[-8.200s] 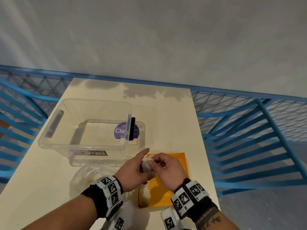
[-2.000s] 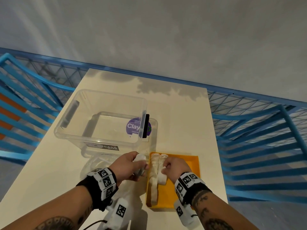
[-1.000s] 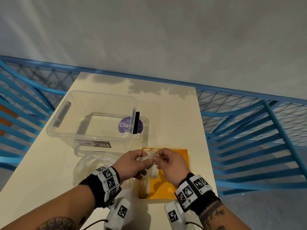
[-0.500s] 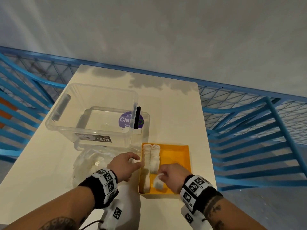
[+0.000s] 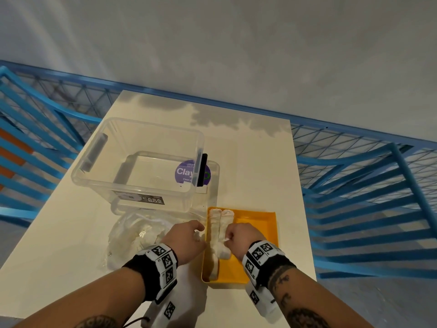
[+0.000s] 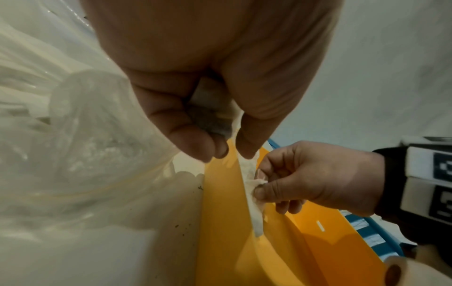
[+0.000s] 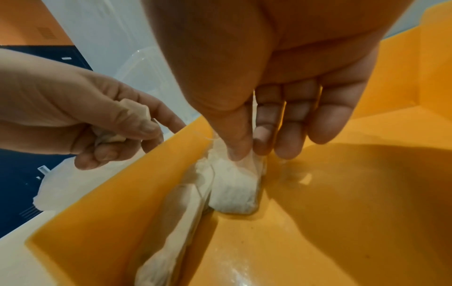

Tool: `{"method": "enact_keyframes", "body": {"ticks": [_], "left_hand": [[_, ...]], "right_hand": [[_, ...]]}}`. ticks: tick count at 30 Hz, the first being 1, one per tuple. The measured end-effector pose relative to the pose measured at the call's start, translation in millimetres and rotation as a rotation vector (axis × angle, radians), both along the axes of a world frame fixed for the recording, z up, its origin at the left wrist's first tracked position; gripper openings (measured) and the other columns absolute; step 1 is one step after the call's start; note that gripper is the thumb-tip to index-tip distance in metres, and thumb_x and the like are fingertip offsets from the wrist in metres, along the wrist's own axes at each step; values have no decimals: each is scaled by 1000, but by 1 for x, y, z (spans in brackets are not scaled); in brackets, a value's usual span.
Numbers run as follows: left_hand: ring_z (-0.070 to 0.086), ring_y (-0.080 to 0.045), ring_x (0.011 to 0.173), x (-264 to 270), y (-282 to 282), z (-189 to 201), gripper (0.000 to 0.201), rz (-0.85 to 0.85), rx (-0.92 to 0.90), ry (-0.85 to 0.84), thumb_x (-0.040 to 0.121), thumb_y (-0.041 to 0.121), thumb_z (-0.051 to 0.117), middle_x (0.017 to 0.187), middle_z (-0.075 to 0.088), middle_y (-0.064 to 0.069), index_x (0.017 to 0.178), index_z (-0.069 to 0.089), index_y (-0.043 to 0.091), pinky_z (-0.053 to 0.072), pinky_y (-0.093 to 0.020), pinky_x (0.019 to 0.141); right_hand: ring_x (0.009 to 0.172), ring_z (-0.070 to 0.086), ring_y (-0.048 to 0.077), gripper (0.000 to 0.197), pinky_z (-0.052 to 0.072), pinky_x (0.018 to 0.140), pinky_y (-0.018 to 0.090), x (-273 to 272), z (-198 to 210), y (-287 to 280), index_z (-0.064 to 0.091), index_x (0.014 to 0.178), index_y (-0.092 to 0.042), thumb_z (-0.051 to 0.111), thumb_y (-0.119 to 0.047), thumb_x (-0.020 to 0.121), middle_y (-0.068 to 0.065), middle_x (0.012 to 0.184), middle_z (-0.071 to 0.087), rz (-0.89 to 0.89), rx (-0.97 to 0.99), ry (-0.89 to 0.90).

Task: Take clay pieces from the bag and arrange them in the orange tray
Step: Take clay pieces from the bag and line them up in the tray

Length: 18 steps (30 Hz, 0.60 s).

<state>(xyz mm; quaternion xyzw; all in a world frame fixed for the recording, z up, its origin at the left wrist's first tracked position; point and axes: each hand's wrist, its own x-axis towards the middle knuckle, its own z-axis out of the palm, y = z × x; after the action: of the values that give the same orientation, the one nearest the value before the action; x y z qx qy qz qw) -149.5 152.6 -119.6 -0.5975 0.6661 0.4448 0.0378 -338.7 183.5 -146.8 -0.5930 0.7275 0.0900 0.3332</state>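
Two rows of clay pieces point(image 5: 215, 235) lie along the tray's point(image 5: 257, 235) 9 o'clock side. The right hand point(image 5: 238, 237) pinches one piece point(image 7: 234, 185) between thumb and forefinger, low in the second row. The left hand point(image 5: 186, 240), just outside the tray's left wall, grips another lump point(image 7: 115, 135). The bag point(image 5: 137, 233) lies at its 9 o'clock on the tabletop point(image 5: 255, 162); a clear box point(image 5: 142, 162) stands at 12.

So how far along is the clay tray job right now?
Two rows of clay pieces line the orange tray's left side. The right hand pinches a piece onto the second row; the left hand holds another. The bag still holds clay, and most of the tray is bare.
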Motion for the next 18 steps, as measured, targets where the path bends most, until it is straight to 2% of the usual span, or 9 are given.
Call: {"method": "enact_keyframes", "body": {"ticks": [2, 5, 8, 10, 12, 15, 18], "left_hand": [[58, -13, 85, 0, -3, 3, 39, 10, 13, 24, 86, 40, 65, 116, 63, 1, 123, 58, 33, 49, -24, 72], [65, -17, 76, 1, -9, 4, 29, 40, 39, 86, 84, 32, 60, 106, 62, 1, 113, 60, 33, 60, -34, 73], [67, -23, 67, 1, -12, 8, 27, 99, 127, 211, 82, 17, 55, 95, 64, -4, 108, 60, 27, 61, -35, 65], [62, -23, 59, 2, -13, 11, 28, 143, 197, 304, 83, 12, 54, 79, 64, -7, 108, 60, 22, 59, -36, 64], [59, -24, 60, 2, -13, 15, 27, 187, 267, 388, 85, 9, 53, 72, 62, -10, 109, 60, 18, 58, -37, 67], [61, -28, 70, 0, -13, 21, 33, 268, 397, 492, 85, 1, 49, 83, 63, -16, 114, 59, 13, 58, -40, 72], [68, -29, 77, -4, -11, 23, 45, 226, 407, 508, 83, -8, 54, 97, 66, -18, 122, 54, 13, 61, -41, 76]], "right_hand": [[100, 60, 24, 12, 49, 80, 32, 1, 0, -4, 63, 100, -29, 59, -34, 90, 1, 108, 66, -3, 1, 7], [102, 60, 24, 15, 51, 83, 33, 1, 0, -8, 63, 104, -28, 60, -33, 90, 0, 111, 65, -1, 9, 20], [98, 60, 23, 13, 49, 79, 31, 2, -1, -9, 60, 100, -29, 62, -32, 87, -1, 107, 64, -24, 7, 25], [93, 59, 21, 13, 46, 75, 30, 1, 1, -7, 54, 93, -30, 65, -31, 85, -3, 100, 62, -53, -2, 22], [91, 58, 21, 16, 44, 74, 29, -1, 6, -4, 51, 92, -30, 65, -31, 85, -4, 97, 59, -76, -33, 12], [95, 61, 20, 9, 50, 77, 32, -4, 16, 3, 57, 96, -28, 60, -34, 89, -6, 97, 63, -137, -111, -84], [85, 64, 16, 11, 55, 81, 37, 0, 27, 11, 62, 85, -31, 57, -38, 91, -7, 90, 68, -263, -213, -331]]}}
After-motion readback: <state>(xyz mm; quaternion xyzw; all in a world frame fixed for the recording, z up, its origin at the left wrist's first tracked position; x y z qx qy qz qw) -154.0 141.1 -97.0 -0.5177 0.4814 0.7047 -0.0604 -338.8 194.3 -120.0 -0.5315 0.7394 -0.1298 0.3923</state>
